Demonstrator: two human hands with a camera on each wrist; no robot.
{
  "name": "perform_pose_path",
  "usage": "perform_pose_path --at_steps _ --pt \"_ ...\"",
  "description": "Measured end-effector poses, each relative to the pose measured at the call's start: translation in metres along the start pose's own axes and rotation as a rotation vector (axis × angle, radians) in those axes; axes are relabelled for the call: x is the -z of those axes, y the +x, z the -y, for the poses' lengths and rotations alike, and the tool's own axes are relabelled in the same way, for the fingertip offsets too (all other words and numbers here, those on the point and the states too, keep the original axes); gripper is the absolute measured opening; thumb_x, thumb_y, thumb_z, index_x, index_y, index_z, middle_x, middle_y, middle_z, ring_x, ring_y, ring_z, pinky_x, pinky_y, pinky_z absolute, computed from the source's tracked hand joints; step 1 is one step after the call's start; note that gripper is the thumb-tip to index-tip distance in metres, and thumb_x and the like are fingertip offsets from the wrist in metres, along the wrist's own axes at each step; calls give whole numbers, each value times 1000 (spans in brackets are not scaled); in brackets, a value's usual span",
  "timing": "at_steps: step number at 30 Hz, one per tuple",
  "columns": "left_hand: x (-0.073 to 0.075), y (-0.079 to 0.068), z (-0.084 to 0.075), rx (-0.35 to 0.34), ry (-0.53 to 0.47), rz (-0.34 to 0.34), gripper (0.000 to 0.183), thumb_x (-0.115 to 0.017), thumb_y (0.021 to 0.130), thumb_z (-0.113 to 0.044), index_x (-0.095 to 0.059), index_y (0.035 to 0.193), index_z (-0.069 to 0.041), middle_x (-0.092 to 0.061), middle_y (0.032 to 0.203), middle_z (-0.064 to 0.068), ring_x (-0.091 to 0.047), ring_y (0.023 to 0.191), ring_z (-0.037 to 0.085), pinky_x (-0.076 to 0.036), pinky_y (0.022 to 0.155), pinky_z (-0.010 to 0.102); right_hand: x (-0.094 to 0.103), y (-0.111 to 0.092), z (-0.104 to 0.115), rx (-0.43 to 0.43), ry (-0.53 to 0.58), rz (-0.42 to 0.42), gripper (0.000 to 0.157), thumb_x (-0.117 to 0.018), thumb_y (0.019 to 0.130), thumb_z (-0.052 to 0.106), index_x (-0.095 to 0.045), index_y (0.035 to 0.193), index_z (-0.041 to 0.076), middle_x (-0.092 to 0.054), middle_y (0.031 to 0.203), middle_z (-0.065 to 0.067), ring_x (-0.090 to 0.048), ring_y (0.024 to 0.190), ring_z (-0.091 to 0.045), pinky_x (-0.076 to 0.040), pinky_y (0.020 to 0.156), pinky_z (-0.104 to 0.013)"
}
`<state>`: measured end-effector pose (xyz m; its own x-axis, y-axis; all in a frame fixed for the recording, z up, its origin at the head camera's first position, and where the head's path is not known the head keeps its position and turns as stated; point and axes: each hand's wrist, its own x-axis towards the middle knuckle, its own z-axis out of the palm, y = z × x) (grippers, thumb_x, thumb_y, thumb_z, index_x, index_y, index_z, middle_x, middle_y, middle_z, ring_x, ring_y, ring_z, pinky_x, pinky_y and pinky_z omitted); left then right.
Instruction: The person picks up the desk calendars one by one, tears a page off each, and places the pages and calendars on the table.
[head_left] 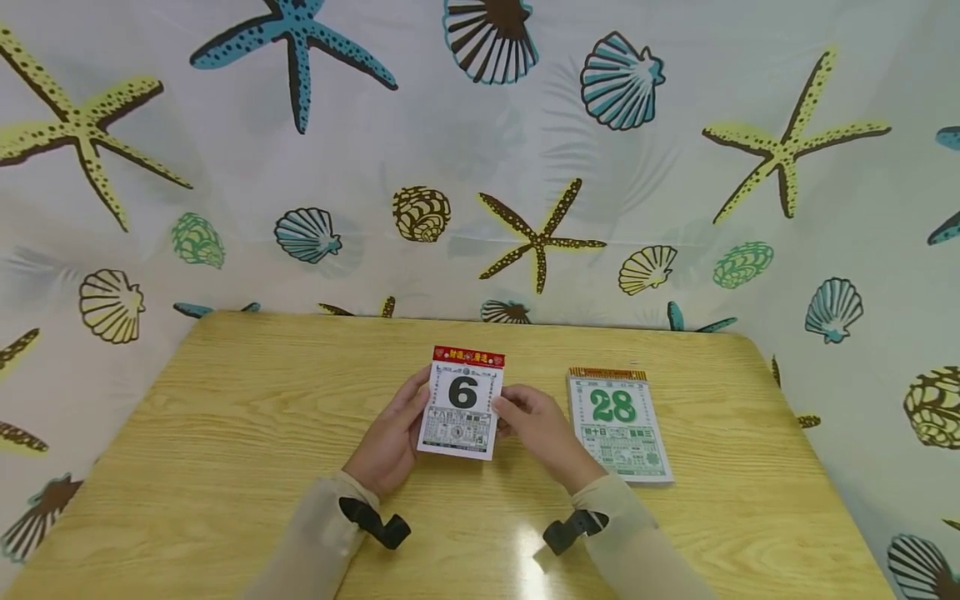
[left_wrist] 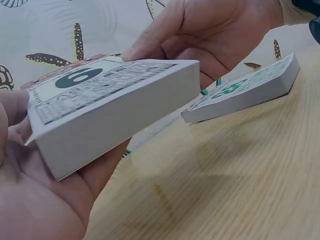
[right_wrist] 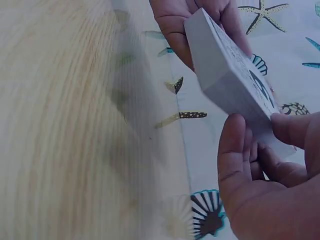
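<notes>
I see the left hand (head_left: 392,440) gripping the 6 calendar (head_left: 461,407) by its left edge, the right hand (head_left: 547,432) pinching its right edge; the 28 calendar (head_left: 621,427) lies right of it.

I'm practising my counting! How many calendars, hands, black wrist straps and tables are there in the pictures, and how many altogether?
Calendars: 2 (black 6 calendar, green 28 calendar)
Hands: 2 (left hand, right hand)
Black wrist straps: 2 (left strap, right strap)
Tables: 1 (wooden table)
Total: 7
</notes>
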<state>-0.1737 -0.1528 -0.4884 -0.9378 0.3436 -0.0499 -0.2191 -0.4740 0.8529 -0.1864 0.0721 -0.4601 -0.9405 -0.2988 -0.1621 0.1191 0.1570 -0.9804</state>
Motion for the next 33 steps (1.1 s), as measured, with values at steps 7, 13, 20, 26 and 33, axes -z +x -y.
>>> perform_pose_path --at_steps 7,13,20,26,33 --pt "-4 4 7 27 -29 -91 42 -33 104 -34 -32 146 -33 -33 150 -6 -33 137 16 -41 100 28 -10 -10 14 371 -713 -214 39 -59 92 31 -52 126 11 -53 111 -1 -50 99 -16 -46 84 -31" --pt "-4 5 11 52 -27 -135 44 -32 104 -38 -34 146 -26 -39 146 -5 -36 135 13 -42 99 27 -33 -19 24 800 -1251 -152 38 -65 86 38 -63 112 10 -56 107 -3 -50 96 -19 -43 85 -34" --pt "-9 6 10 82 -42 -121 59 -26 100 -54 -27 148 -19 -38 148 -4 -34 136 12 -29 110 34 -51 -20 26 815 -1437 -96 34 -68 84 43 -65 105 16 -55 102 -1 -49 95 -18 -43 79 -32" --pt "-13 8 10 91 -40 -119 62 -23 100 -57 -25 149 -19 -37 148 -4 -34 135 13 -25 111 35 -56 -23 34 814 -1538 -50 15 -67 88 31 -71 89 17 -59 90 2 -52 81 -15 -48 64 -26" --pt "-14 9 13 111 -37 -144 59 -24 100 -56 -33 145 -20 -42 145 -3 -39 132 15 -37 101 31 -54 -23 44 687 -1379 -2 12 -68 88 28 -71 87 16 -58 81 4 -52 74 -11 -50 63 -24"
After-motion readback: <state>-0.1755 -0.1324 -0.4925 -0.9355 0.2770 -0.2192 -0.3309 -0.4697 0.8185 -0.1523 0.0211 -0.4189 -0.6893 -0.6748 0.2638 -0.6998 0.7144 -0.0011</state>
